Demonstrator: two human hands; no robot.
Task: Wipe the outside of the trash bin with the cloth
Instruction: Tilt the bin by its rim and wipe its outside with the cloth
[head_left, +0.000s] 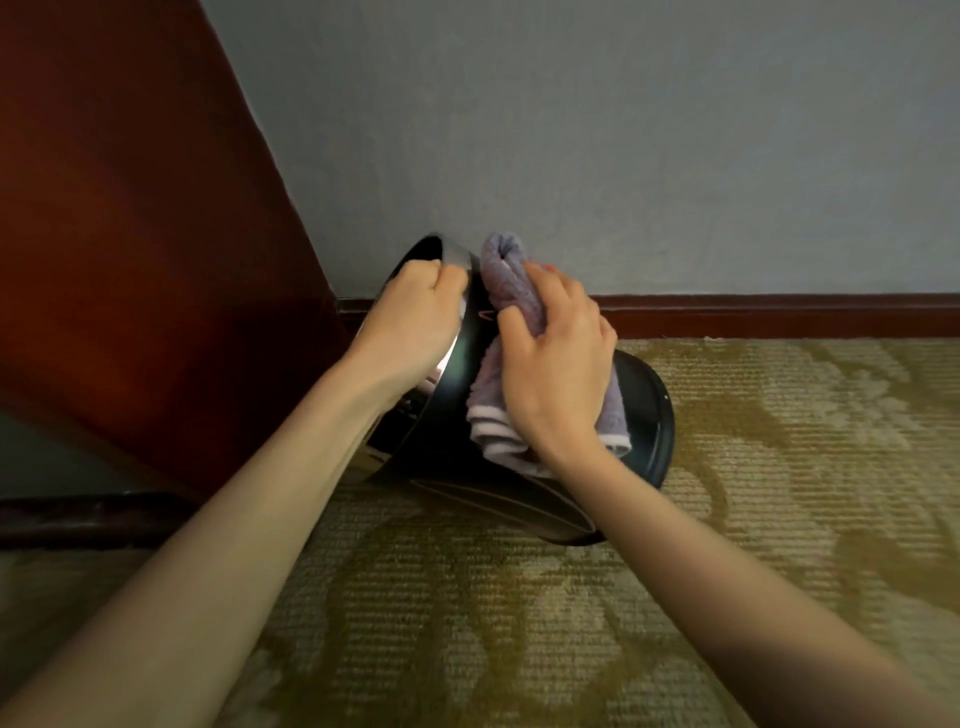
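left hand (423, 306) clamps rim of tilted trash bin (447, 415); right hand (556, 364) presses bunched cloth (506, 291) on side wall. keep bin braced, wipe overlapping strokes, rotate bin.

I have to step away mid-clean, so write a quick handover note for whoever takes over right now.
Left hand: shut on the bin rim, holding it tipped on the carpet by the wall.
Right hand: pressing the cloth against the bin's side.
Done: wiping is under way on the upper side; how much is clean cannot be told.
Left: turn the bin, wipe the remaining sides and base, then stand it upright.
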